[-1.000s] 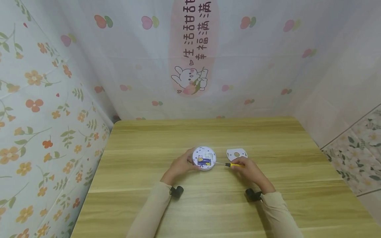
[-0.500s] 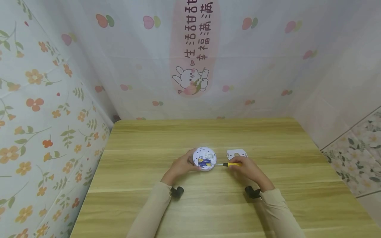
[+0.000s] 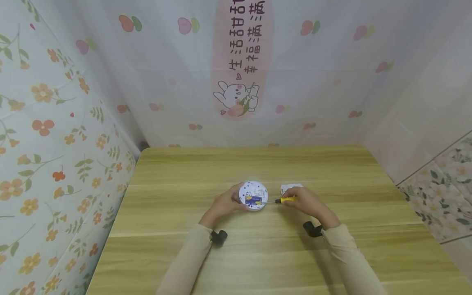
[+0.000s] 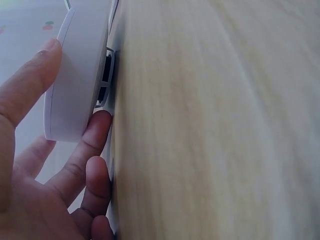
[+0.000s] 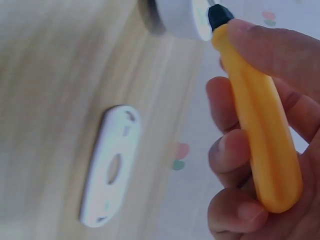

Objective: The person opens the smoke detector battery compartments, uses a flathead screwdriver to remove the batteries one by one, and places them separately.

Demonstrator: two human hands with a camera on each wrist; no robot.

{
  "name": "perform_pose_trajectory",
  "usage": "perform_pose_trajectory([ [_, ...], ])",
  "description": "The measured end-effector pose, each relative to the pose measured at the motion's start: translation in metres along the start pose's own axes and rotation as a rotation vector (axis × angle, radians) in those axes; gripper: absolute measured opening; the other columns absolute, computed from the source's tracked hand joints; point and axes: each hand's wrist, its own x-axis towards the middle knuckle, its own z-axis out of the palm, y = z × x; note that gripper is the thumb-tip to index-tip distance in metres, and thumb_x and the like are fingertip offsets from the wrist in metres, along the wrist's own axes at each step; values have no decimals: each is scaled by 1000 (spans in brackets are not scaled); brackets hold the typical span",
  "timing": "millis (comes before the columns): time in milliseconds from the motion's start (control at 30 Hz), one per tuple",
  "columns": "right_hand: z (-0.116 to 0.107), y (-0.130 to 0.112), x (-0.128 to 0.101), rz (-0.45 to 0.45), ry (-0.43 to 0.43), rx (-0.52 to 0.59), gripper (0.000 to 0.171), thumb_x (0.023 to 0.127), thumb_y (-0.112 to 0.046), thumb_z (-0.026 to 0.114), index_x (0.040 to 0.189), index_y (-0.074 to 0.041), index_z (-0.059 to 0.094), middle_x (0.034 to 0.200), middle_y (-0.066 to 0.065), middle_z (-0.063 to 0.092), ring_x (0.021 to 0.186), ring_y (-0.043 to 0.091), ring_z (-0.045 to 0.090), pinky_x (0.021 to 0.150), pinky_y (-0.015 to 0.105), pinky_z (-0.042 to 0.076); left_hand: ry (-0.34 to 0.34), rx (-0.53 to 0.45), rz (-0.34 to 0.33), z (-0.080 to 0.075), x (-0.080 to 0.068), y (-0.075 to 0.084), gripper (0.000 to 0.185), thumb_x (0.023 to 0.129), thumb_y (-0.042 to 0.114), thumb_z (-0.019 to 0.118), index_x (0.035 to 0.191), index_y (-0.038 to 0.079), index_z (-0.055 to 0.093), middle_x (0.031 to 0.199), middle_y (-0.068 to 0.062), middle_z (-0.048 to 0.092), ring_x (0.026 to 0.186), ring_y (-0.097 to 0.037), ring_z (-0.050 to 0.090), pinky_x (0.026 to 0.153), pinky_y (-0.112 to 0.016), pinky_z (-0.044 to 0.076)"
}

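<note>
A round white device [image 3: 253, 195] lies open side up on the wooden table [image 3: 258, 254], a blue part showing inside. My left hand [image 3: 223, 205] grips its left rim; thumb and fingers [image 4: 92, 137] curl round the white edge [image 4: 75, 85]. My right hand [image 3: 307, 201] holds a yellow-handled screwdriver [image 3: 285, 200], its thin shaft pointing left into the device. In the right wrist view the yellow handle [image 5: 260, 125] lies across my curled fingers with the black collar near the device [image 5: 182, 17].
A flat white mounting plate [image 3: 289, 188] with a round hole lies on the table just behind my right hand, also seen as the plate [image 5: 110, 165] in the right wrist view. Floral sheets wall in the table on the left, back and right.
My right hand has lifted slightly and shifted left, bringing the screwdriver tip closer into the device and partly covering the white plate. The left hand has stayed put.
</note>
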Motion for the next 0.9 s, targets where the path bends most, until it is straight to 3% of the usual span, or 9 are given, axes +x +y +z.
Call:
perform_pose_trajectory([
  [233, -10, -14, 5, 4, -44, -76, 11, 84, -15, 72, 92, -8, 73, 99, 11, 73, 95, 30, 67, 82, 46, 54, -3, -8, 6, 0, 2, 0, 90, 73, 37, 83, 149, 27, 36, 87, 4, 69, 95, -19, 63, 113, -59, 17],
  [533, -20, -40, 11, -1, -82, -241, 9, 85, -20, 71, 91, -13, 74, 95, 3, 73, 82, 17, 64, 74, 40, 53, -1, -1, 1, -3, 2, 1, 90, 72, 35, 83, 149, 26, 37, 86, 3, 69, 90, -17, 63, 112, -59, 19],
  [900, -21, -54, 16, 47, -113, -352, 12, 85, -22, 71, 94, -15, 75, 100, 3, 73, 87, 21, 66, 71, 43, 53, 14, 17, -7, -2, 0, 2, 89, 72, 35, 83, 148, 26, 39, 83, 4, 69, 90, -17, 62, 113, -61, 16],
])
